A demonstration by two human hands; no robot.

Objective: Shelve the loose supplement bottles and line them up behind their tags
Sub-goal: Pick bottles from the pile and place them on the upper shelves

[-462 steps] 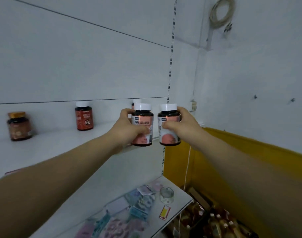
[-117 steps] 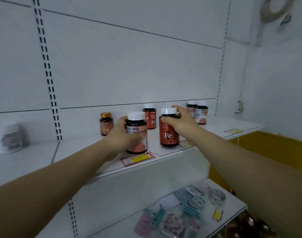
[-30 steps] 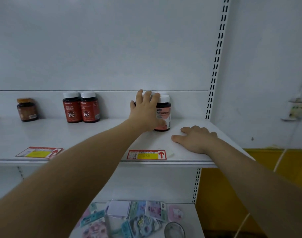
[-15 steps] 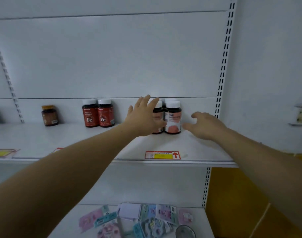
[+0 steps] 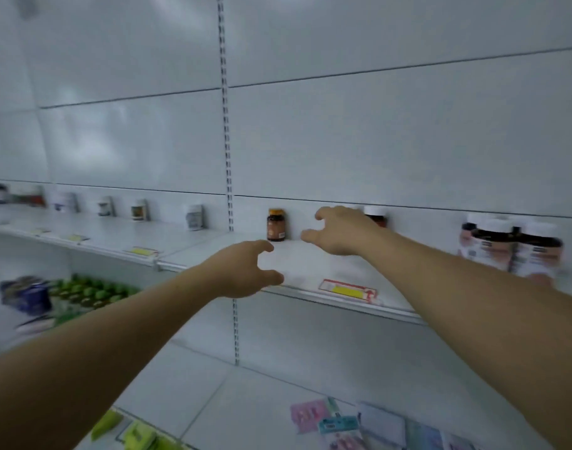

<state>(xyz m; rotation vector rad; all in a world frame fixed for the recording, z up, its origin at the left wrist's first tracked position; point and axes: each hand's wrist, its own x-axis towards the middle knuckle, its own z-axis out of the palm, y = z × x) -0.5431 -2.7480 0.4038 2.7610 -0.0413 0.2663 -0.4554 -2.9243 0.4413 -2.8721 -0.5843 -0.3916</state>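
Note:
A small brown bottle [image 5: 275, 224] with an orange cap stands at the back of the white shelf [image 5: 297, 266]. My right hand [image 5: 339, 230] hovers open just right of it, partly hiding the red bottles [image 5: 376, 216] with white caps. My left hand [image 5: 245, 269] hangs open and empty over the shelf's front edge. Pink-labelled bottles [image 5: 512, 251] with white caps stand blurred at the right. A red and yellow tag [image 5: 348, 290] lies at the shelf's front.
More bottles [image 5: 138, 210] line the shelf section to the left, with yellow tags [image 5: 141, 251] at its front. Green-capped goods [image 5: 89, 290] fill the lower left shelf. Flat packets [image 5: 335, 420] lie on the lower shelf at the bottom right.
The view has swung left. Both hands have left the pink-labelled bottles and moved left; my right hand is now beside the small brown bottle.

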